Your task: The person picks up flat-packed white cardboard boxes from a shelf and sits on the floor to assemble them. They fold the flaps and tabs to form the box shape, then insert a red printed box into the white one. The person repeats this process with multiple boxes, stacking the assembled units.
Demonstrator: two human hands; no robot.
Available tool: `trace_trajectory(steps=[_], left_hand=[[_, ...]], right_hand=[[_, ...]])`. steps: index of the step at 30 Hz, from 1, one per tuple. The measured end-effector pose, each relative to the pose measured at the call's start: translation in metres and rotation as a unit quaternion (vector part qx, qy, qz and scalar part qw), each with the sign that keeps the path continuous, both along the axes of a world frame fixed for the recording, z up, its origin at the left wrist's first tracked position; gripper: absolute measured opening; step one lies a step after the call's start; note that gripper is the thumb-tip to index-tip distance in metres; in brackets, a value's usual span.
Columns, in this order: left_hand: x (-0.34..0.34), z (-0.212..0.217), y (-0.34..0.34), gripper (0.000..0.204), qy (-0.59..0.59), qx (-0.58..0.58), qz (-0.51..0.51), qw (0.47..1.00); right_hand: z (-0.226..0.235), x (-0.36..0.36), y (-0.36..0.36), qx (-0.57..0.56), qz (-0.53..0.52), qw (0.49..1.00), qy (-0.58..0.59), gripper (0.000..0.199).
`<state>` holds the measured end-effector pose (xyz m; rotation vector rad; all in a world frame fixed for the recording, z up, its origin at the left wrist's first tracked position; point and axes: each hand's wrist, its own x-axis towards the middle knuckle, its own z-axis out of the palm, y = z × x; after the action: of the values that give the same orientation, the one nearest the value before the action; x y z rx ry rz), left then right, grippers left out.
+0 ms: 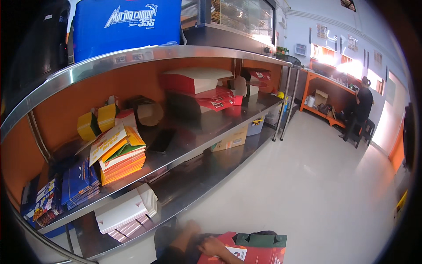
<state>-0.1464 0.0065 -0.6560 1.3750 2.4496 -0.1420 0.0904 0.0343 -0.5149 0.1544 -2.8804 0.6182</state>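
So, both hands low at bottom edge: right hand [214,246] resting on red flat box [259,255] with green flap, grip unclear; left hand [190,229] just beside it, blurry, can't tell either. Steel shelf [193,141] alongside, stack of orange cartons [121,160], white boxes [127,209] below. Person [362,108] seated far off.

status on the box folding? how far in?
Done: no finished box shows by the hands. In hand: both hands, left hand and right hand, rest on one red-and-green flat carton at the floor. Left: stacks of flat cartons on the shelves, orange stack and white stack.
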Motion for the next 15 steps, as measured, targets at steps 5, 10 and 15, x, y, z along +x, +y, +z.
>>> trace_trajectory(steps=[5,10,15], left_hand=[[0.051,0.021,0.026,0.032,-0.087,0.088,0.055,0.991],[0.045,0.042,0.013,0.03,0.002,0.081,0.017,0.997],[0.045,0.051,0.013,0.031,-0.036,0.066,-0.008,0.997]], right_hand=[[-0.017,0.024,0.021,0.007,-0.032,0.999,-0.002,0.042],[-0.004,0.017,0.013,0.009,-0.035,0.999,-0.024,0.042],[-0.006,0.02,0.016,-0.004,-0.035,0.999,-0.021,0.044]])
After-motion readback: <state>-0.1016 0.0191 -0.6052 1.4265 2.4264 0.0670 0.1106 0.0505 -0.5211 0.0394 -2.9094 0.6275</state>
